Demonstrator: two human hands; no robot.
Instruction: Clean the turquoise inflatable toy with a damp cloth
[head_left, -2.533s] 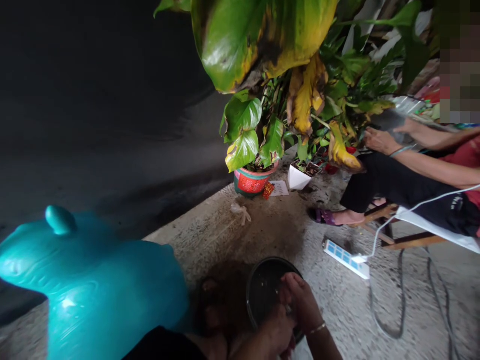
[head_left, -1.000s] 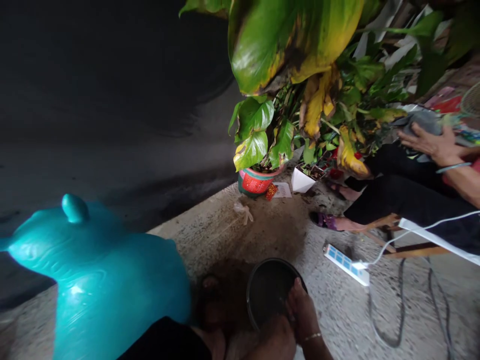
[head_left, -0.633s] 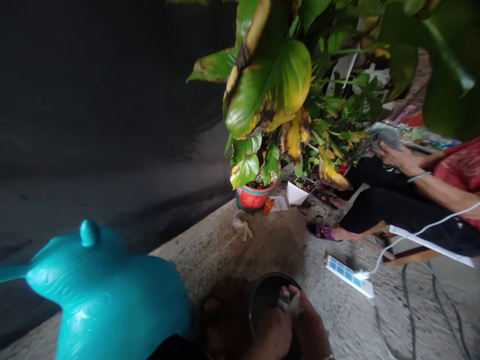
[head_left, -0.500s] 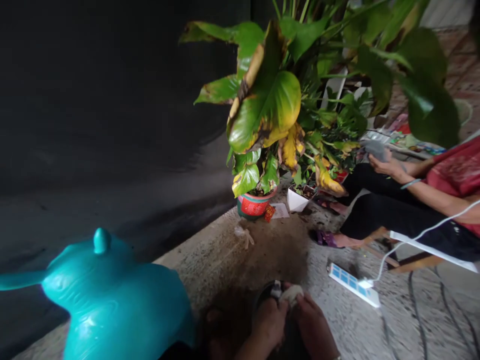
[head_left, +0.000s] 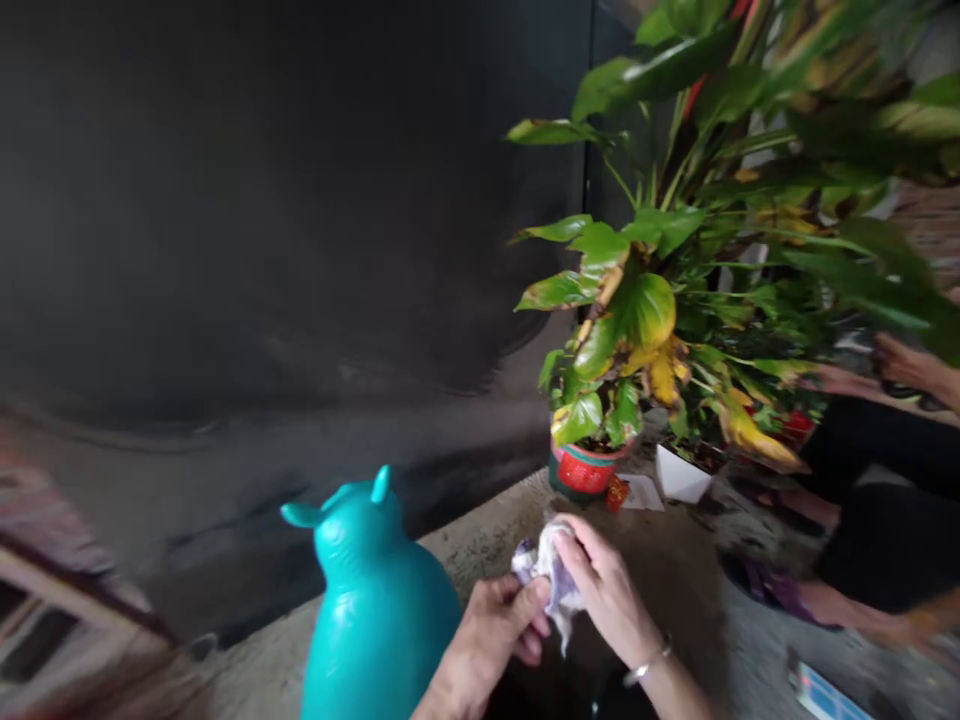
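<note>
No writing or brand could be read anywhere; the frame was blurred. Both hands were raised together low in the middle of the view, gripping one small wet cloth (head_left: 551, 580), pale and crumpled. The left hand (head_left: 491, 640) pinched its lower edge with thumb and curled fingers, and the right hand (head_left: 604, 590), with a thin bracelet at the wrist, was closed over its upper side, so the cloth sat bunched between them.

Just to the left of the hands stood one teal animal-shaped plastic container (head_left: 375, 610), its two small ears up. Beyond the hands, on the concrete floor (head_left: 480, 535), stood one red and green plant pot (head_left: 585, 470) with large green and yellow leaves, and beside it one white pot (head_left: 681, 475); a small white card (head_left: 643, 492) lay between them. Another person sat at the right edge, one sandalled foot (head_left: 780, 590) on the floor. One white power strip (head_left: 821, 690) lay at the lower right. Bare floor lay open between the hands and the pots.
</note>
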